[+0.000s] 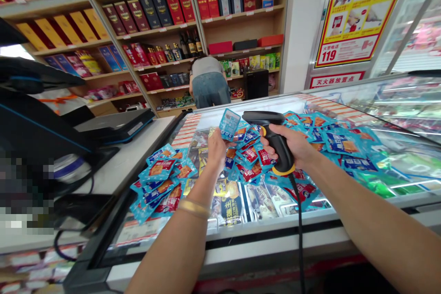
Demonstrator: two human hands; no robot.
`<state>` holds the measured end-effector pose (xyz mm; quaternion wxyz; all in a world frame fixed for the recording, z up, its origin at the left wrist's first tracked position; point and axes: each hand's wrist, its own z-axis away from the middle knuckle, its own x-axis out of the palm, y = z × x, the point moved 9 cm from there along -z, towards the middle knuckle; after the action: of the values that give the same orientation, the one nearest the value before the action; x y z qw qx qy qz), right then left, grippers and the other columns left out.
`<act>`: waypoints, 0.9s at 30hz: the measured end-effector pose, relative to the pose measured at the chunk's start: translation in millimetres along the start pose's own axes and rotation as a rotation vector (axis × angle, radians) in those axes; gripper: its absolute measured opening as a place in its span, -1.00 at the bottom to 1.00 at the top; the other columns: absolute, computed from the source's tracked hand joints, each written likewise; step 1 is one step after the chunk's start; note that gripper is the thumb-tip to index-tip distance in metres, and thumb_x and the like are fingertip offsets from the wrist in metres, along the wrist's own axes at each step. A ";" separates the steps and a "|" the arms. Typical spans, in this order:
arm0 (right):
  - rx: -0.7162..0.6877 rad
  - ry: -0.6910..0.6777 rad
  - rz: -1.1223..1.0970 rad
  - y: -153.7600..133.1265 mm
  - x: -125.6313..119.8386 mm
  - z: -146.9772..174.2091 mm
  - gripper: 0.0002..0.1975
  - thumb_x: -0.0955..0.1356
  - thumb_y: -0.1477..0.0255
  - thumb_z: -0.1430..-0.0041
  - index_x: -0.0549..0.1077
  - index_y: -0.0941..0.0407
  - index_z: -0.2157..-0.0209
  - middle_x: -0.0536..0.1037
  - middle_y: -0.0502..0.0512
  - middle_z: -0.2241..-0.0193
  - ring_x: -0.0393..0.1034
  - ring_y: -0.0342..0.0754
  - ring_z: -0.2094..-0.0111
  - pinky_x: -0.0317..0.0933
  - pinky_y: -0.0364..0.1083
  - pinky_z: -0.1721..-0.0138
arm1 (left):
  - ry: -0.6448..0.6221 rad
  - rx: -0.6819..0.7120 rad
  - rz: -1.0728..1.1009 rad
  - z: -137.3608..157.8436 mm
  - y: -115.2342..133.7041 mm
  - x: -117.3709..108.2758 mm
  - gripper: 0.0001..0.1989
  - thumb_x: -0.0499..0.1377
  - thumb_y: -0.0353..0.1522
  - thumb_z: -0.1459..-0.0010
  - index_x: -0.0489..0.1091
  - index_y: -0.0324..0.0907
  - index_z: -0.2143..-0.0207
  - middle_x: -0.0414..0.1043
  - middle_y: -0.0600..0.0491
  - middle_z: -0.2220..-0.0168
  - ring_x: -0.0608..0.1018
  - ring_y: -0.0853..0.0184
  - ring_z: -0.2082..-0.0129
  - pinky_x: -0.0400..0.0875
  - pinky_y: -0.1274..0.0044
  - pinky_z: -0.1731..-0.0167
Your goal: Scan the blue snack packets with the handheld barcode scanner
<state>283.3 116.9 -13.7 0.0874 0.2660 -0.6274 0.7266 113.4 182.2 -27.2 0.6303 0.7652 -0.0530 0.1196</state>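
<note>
My right hand (287, 144) is wrapped round the grip of a black and yellow barcode scanner (263, 117), its head turned to the left and its cord hanging down. In my left hand (217, 149) is a small blue snack packet (229, 123), raised upright with its printed back showing, just left of the scanner head. Beneath both hands, many similar packets (250, 170) lie heaped on a glass freezer top. Another pile of packets (161, 177) rests left of my left wrist, and more packets (344, 142) spread out beyond my right hand.
Left of the freezer stands a counter (151, 135) carrying a flat black scale (113, 124) and a dark till machine (31, 115). A person (209, 82) bends over by the back shelves, which hold boxed bottles (174, 7). The freezer's front edge (255, 248) runs close below my arms.
</note>
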 end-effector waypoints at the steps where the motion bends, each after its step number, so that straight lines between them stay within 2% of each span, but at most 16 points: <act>1: -0.003 0.003 0.001 -0.4 -0.3 -0.3 -0.81 0.32 0.33 -0.17 0.41 0.17 0.41 0.39 0.00 0.59 0.21 -0.22 0.67 0.18 -0.26 0.72 | -0.003 0.009 -0.009 -0.2 -0.5 -0.2 -0.57 -0.12 -0.20 -0.29 0.42 -0.21 0.43 0.58 -0.06 0.46 0.65 0.22 0.35 0.53 0.46 0.34; 5: -0.001 0.005 -0.003 -0.3 -1.6 -0.7 -0.80 0.33 0.32 -0.16 0.40 0.17 0.41 0.39 0.00 0.59 0.21 -0.22 0.67 0.18 -0.25 0.72 | -0.013 0.027 -0.059 -1.9 -5.7 0.7 -0.54 -0.11 -0.17 -0.30 0.43 -0.22 0.44 0.57 -0.07 0.45 0.65 0.22 0.35 0.52 0.46 0.33; 8: -0.025 -0.009 -0.040 -0.8 -2.1 -0.7 -0.81 0.33 0.30 -0.15 0.41 0.15 0.37 0.39 -0.01 0.58 0.21 -0.22 0.67 0.18 -0.25 0.71 | -0.011 0.090 -0.153 -3.5 -2.0 0.3 -0.53 -0.14 -0.16 -0.31 0.47 -0.24 0.28 0.60 -0.09 0.34 0.64 0.22 0.32 0.52 0.43 0.30; 10: -0.043 -0.012 -0.072 -0.9 -0.9 -0.9 -0.82 0.32 0.31 -0.16 0.42 0.15 0.35 0.39 0.00 0.57 0.21 -0.21 0.67 0.18 -0.25 0.71 | 0.009 0.208 -0.278 -3.7 13.3 -5.4 -0.55 -0.13 -0.18 -0.32 0.46 -0.23 0.09 0.59 -0.10 0.18 0.62 0.23 0.22 0.51 0.41 0.20; 13: -0.031 -0.014 -0.089 2.8 10.1 -3.3 -0.82 0.30 0.32 -0.19 0.42 0.15 0.35 0.40 0.01 0.57 0.22 -0.21 0.66 0.19 -0.26 0.70 | 0.059 0.421 -0.592 0.7 51.7 -24.5 -0.53 -0.14 -0.26 -0.33 0.36 -0.24 -0.13 0.48 -0.14 -0.07 0.52 0.20 -0.04 0.38 0.36 -0.06; 15: -0.010 -0.034 -0.085 7.6 26.9 -7.2 -0.81 0.30 0.32 -0.21 0.42 0.15 0.36 0.40 0.01 0.57 0.22 -0.21 0.66 0.19 -0.26 0.70 | 0.100 0.467 -0.871 4.7 74.9 -45.1 -0.50 -0.14 -0.30 -0.33 0.31 -0.25 -0.20 0.43 -0.16 -0.12 0.43 0.16 -0.14 0.29 0.32 -0.14; 18: 0.029 -0.073 -0.086 20.5 60.6 -17.0 -0.79 0.29 0.32 -0.24 0.41 0.16 0.38 0.39 0.00 0.60 0.21 -0.22 0.68 0.18 -0.26 0.71 | 0.201 0.310 -1.319 9.8 93.3 -90.7 -0.49 -0.13 -0.29 -0.32 0.25 -0.17 -0.26 0.41 -0.23 -0.10 0.43 0.04 -0.12 0.30 0.22 -0.09; 21: 0.084 -0.117 -0.102 41.9 94.6 -28.3 -0.77 0.27 0.34 -0.27 0.41 0.17 0.40 0.39 0.00 0.61 0.22 -0.22 0.68 0.18 -0.26 0.71 | 0.287 0.115 -1.662 18.0 96.7 -133.5 -0.48 -0.13 -0.27 -0.31 0.26 -0.13 -0.26 0.36 -0.31 -0.11 0.43 -0.07 -0.11 0.30 0.14 -0.04; 24: 0.170 -0.150 -0.101 67.9 117.7 -34.7 -0.75 0.25 0.35 -0.29 0.40 0.18 0.42 0.38 -0.01 0.62 0.22 -0.22 0.69 0.17 -0.27 0.72 | 0.234 -0.060 -1.833 20.7 80.9 -160.3 -0.50 -0.13 -0.27 -0.30 0.33 -0.14 -0.19 0.38 -0.33 -0.11 0.43 -0.10 -0.12 0.27 0.13 -0.05; 27: 0.212 -0.164 -0.093 83.6 125.7 -35.1 -0.75 0.25 0.36 -0.30 0.40 0.18 0.42 0.37 -0.02 0.63 0.21 -0.23 0.70 0.16 -0.27 0.72 | 0.152 -0.153 -1.845 19.7 64.8 -172.3 -0.51 -0.12 -0.25 -0.28 0.37 -0.14 -0.15 0.42 -0.31 -0.10 0.46 -0.10 -0.10 0.22 0.08 -0.09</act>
<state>129.0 108.0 -26.2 0.0407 0.3610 -0.5393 0.7597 -65.7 138.0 -12.1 0.5263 0.4509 0.6105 -0.3833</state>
